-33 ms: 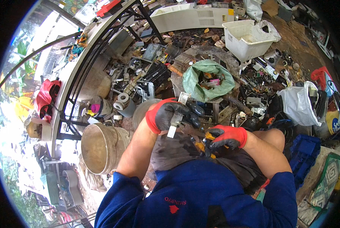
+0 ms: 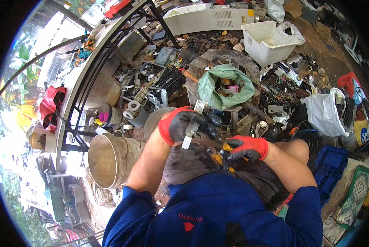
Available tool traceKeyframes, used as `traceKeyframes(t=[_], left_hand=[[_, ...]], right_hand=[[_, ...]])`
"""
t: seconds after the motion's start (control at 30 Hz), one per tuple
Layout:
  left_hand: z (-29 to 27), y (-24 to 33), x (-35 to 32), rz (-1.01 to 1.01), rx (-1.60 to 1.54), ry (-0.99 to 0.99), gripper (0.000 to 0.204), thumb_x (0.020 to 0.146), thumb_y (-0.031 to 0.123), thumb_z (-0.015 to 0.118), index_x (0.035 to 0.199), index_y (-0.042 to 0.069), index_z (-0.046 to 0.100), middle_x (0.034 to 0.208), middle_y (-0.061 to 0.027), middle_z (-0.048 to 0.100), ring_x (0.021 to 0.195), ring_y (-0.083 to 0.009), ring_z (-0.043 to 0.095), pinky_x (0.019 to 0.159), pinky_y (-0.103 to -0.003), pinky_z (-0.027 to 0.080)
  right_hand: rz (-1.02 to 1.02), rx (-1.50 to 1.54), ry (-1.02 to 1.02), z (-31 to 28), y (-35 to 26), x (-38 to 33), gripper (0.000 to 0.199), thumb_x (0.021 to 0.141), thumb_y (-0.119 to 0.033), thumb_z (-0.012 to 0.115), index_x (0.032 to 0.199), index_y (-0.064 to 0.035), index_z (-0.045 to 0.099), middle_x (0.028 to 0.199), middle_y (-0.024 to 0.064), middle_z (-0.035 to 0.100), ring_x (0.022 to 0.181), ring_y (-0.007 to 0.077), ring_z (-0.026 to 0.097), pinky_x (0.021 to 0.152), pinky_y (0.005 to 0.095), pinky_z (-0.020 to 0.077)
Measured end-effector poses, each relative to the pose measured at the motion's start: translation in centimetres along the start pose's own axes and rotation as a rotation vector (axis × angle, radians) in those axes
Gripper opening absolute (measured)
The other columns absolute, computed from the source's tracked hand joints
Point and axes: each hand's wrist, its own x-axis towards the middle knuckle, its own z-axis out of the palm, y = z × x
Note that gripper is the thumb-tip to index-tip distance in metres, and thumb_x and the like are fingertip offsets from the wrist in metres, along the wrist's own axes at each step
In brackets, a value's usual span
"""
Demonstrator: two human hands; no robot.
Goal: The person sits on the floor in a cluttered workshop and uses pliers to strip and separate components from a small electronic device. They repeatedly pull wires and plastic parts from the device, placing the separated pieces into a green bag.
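My left hand [image 2: 184,124], in a black glove with a red cuff, is closed around a small metal part [image 2: 188,138] with a pale strip sticking out below the fingers. My right hand [image 2: 246,148], in a red and black glove, grips a yellow-handled tool [image 2: 220,158] just below and to the right of that part. Both hands are held over my lap, close together. The tool's tip is hidden between the gloves. Beyond the hands lies an open green bag [image 2: 211,90] of scrap pieces.
Scrap metal and electronic parts cover the ground ahead. A metal bucket [image 2: 106,158] stands at my left, a white plastic tub [image 2: 267,41] far ahead, a white plastic bag [image 2: 324,113] and a blue crate [image 2: 330,164] on my right. A black metal frame [image 2: 89,78] runs along the left.
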Motion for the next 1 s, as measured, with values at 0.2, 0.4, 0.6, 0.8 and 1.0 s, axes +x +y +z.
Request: traceKeyframes(t=[0.2, 0.4, 0.6, 0.8, 1.0], left_hand=[[-0.2, 0.5, 0.4, 0.058, 0.198, -0.041, 0.035, 0.075, 0.026, 0.074, 0.1, 0.001, 0.07, 0.1, -0.017, 0.069, 0.093, -0.0341, 0.067, 0.084, -0.04, 0.052], [-0.9, -1.6, -0.7, 0.206, 0.07, -0.177, 0.039, 0.08, 0.029, 0.074, 0.106, 0.001, 0.069, 0.101, -0.0159, 0.069, 0.094, -0.0334, 0.066, 0.083, -0.043, 0.052], [1.4, -1.7, -1.9, 0.355, -0.148, 0.041, 0.034, 0.074, 0.008, 0.079, 0.104, 0.0, 0.069, 0.102, -0.0121, 0.07, 0.094, -0.0193, 0.067, 0.085, -0.034, 0.052], [4.3, -1.0, -4.4, 0.474, 0.303, 0.58, 0.07, 0.078, 0.032, 0.074, 0.134, 0.001, 0.047, 0.129, -0.0229, 0.054, 0.122, -0.0328, 0.051, 0.098, -0.04, 0.043], [8.0, 0.9, -6.9, -0.536, 0.153, 0.625, 0.089, 0.07, 0.032, 0.077, 0.141, -0.002, 0.036, 0.125, -0.023, 0.057, 0.118, -0.0304, 0.055, 0.095, -0.036, 0.046]], right_hand=[[-0.089, -0.088, 0.005, -0.1, -0.3, 0.0, 0.017, 0.091, -0.016, 0.059, 0.097, -0.0014, 0.065, 0.093, 0.0122, 0.064, 0.076, 0.0289, 0.061, 0.065, 0.036, 0.0482], [0.75, 0.694, 0.245, 1.8, -2.1, 2.3, 0.028, 0.09, -0.022, 0.061, 0.11, -0.0018, 0.062, 0.097, 0.0069, 0.064, 0.086, 0.0159, 0.061, 0.07, 0.028, 0.0491], [0.805, 0.863, 0.345, 3.3, 1.1, 0.5, 0.046, 0.089, -0.025, 0.06, 0.125, 0.0026, 0.051, 0.105, 0.0168, 0.065, 0.09, 0.0275, 0.067, 0.078, 0.0375, 0.055], [0.797, 0.423, 0.418, 3.8, 8.8, -4.5, 0.024, 0.093, -0.018, 0.058, 0.112, -0.0038, 0.055, 0.091, 0.0088, 0.064, 0.077, 0.0205, 0.064, 0.066, 0.0333, 0.0523], [0.706, 0.074, 0.463, 4.0, 10.4, -3.9, 0.017, 0.091, -0.014, 0.063, 0.104, -0.0069, 0.055, 0.081, 0.0041, 0.059, 0.069, 0.0148, 0.059, 0.059, 0.0302, 0.0476]])
